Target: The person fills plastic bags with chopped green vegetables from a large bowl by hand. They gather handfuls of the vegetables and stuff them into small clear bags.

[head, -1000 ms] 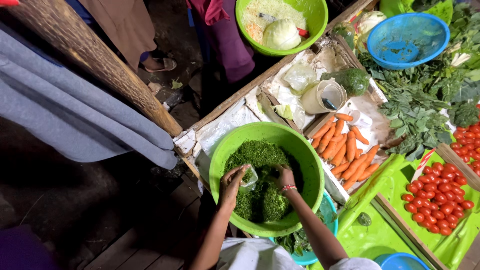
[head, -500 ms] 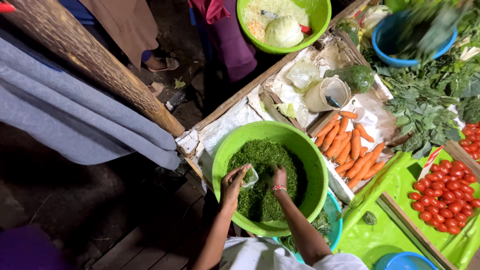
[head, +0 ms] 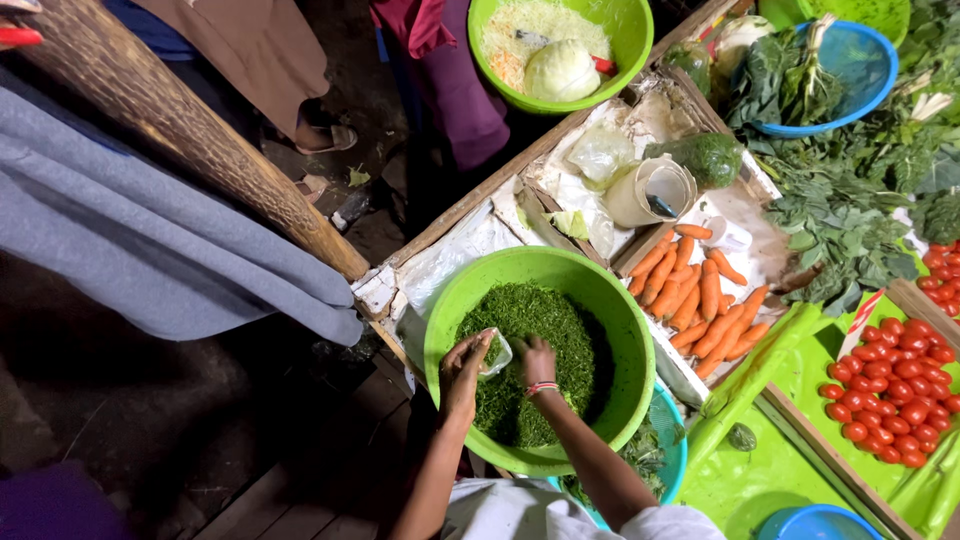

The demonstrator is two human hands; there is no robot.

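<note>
A large green basin (head: 610,300) holds a heap of finely shredded greens (head: 545,320). My left hand (head: 462,372) holds a small clear plastic bag (head: 496,354) at the basin's near left side, its mouth facing the greens. My right hand (head: 537,362), with a beaded band on the wrist, is cupped in the shredded greens right next to the bag. Both hands are inside the basin.
Carrots (head: 700,300) lie in a wooden tray to the right, tomatoes (head: 890,385) beyond them. Leafy greens (head: 840,220) and a blue bowl (head: 870,90) with a leaf bundle sit far right. A second green basin (head: 630,50) holds cabbage. People stand at top; grey cloth (head: 150,240) hangs left.
A bundle of leafy greens has landed in the blue bowl. My right hand has drawn left through the shredded greens toward the bag; my left hand stays put.
</note>
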